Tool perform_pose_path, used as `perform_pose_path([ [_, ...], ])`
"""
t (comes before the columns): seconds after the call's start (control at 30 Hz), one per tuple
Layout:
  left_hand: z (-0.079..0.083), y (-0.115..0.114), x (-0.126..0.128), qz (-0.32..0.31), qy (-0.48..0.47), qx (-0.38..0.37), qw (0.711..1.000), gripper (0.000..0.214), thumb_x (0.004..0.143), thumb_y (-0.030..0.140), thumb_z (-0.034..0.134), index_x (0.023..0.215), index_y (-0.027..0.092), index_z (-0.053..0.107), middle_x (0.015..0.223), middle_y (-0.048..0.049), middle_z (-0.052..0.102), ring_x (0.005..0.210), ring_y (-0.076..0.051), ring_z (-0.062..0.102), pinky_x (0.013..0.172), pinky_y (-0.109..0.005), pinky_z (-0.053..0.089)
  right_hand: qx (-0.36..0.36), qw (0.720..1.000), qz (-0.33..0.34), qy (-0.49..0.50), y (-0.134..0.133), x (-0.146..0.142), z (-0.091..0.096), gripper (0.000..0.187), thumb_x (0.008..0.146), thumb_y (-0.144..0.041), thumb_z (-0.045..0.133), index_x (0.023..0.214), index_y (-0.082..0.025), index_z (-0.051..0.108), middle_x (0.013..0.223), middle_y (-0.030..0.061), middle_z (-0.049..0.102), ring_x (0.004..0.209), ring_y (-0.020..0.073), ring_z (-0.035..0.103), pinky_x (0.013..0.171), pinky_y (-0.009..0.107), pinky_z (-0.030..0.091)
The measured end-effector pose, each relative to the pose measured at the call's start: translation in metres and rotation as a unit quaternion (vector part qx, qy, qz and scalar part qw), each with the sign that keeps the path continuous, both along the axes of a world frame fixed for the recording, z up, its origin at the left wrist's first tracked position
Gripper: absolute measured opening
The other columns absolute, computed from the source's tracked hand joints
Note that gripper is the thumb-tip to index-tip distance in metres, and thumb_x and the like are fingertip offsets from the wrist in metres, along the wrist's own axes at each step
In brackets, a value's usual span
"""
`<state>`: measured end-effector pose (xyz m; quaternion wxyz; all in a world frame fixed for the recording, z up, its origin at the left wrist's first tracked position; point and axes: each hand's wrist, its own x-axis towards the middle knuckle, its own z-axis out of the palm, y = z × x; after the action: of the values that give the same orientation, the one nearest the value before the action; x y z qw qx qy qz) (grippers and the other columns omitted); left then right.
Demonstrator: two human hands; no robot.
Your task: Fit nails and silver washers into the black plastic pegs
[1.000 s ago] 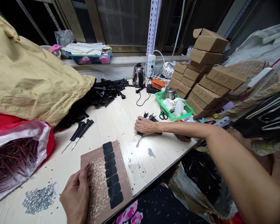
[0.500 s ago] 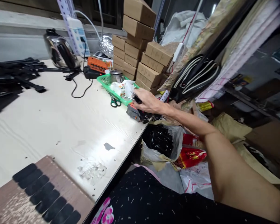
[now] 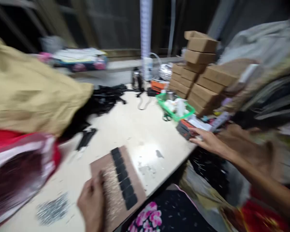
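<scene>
Head view, swung back to the left now, and across the pale table (image 3: 145, 132) the bunch of black pieces the right hand (image 3: 210, 141) covered a second ago has gone from its spot; that suggests they've been put aside, leaving this hand free. Down comes the brown board (image 3: 114, 190), left hand (image 3: 91, 199) over its left edge, gripping or resting, can't tell! Past the green basket (image 3: 168, 111), at the table's right edge, a grey-and-orange tool (image 3: 183, 129) lies right at the right fingertips, spread apart, contact lost in blur. Smallest, black pads (image 3: 123, 177) line the board, right of the left hand.
</scene>
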<state>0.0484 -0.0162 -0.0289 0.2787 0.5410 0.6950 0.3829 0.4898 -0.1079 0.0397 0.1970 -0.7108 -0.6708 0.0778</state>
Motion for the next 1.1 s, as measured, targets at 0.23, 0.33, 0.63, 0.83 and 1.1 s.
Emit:
perform_pose_path([
  [0.23, -0.003, -0.004, -0.005, -0.004, -0.038, 0.031, 0.999, 0.038, 0.086, 0.048, 0.048, 0.098, 0.019, 0.070, 0.094, -0.0054, 0.069, 0.090, -0.022, 0.062, 0.083, -0.031, 0.045, 0.123, 0.922, 0.368, 0.012, 0.175, -0.187, -0.012, 0.025, 0.096, -0.025, 0.043, 0.111, -0.020, 0.062, 0.104, 0.0075, 0.066, 0.096, 0.0177, 0.060, 0.081, 0.032, 0.048],
  [0.33, -0.003, -0.010, -0.005, -0.006, -0.055, 0.046, 0.997, 0.035, 0.088, 0.045, 0.048, 0.098, 0.020, 0.070, 0.098, -0.0064, 0.068, 0.094, -0.022, 0.062, 0.084, -0.031, 0.045, 0.162, 0.868, 0.462, -0.079, 0.242, -0.274, -0.034, 0.024, 0.095, -0.020, 0.044, 0.109, -0.020, 0.063, 0.109, 0.0064, 0.065, 0.096, 0.0187, 0.056, 0.077, 0.032, 0.043],
  [0.63, 0.018, -0.042, -0.070, 0.075, 0.040, 0.072, 0.994, 0.033, 0.088, 0.042, 0.050, 0.104, 0.020, 0.068, 0.097, -0.0056, 0.066, 0.086, -0.019, 0.061, 0.071, -0.028, 0.047, 0.171, 0.784, 0.561, -0.203, 0.301, -0.356, -0.082, 0.020, 0.095, -0.020, 0.043, 0.089, -0.015, 0.062, 0.094, 0.0077, 0.059, 0.088, 0.0202, 0.046, 0.078, 0.034, 0.032],
  [0.83, 0.012, -0.052, -0.135, 0.140, 0.168, 0.069, 0.973, 0.034, 0.089, 0.039, 0.046, 0.102, 0.016, 0.067, 0.091, -0.0062, 0.065, 0.079, -0.018, 0.061, 0.071, -0.030, 0.046, 0.183, 0.820, 0.523, -0.145, 0.288, -0.326, -0.078, 0.023, 0.097, -0.019, 0.037, 0.099, -0.015, 0.059, 0.091, 0.0079, 0.059, 0.085, 0.0192, 0.048, 0.077, 0.032, 0.037],
  [1.1, 0.003, -0.068, -0.135, 0.066, 0.242, 0.078, 0.965, 0.028, 0.091, 0.035, 0.046, 0.100, 0.020, 0.067, 0.088, -0.0064, 0.063, 0.083, -0.021, 0.057, 0.077, -0.032, 0.045, 0.161, 0.878, 0.447, 0.064, 0.232, -0.298, -0.038, 0.024, 0.096, -0.026, 0.040, 0.105, -0.017, 0.061, 0.095, 0.0080, 0.060, 0.086, 0.0171, 0.057, 0.073, 0.029, 0.049],
])
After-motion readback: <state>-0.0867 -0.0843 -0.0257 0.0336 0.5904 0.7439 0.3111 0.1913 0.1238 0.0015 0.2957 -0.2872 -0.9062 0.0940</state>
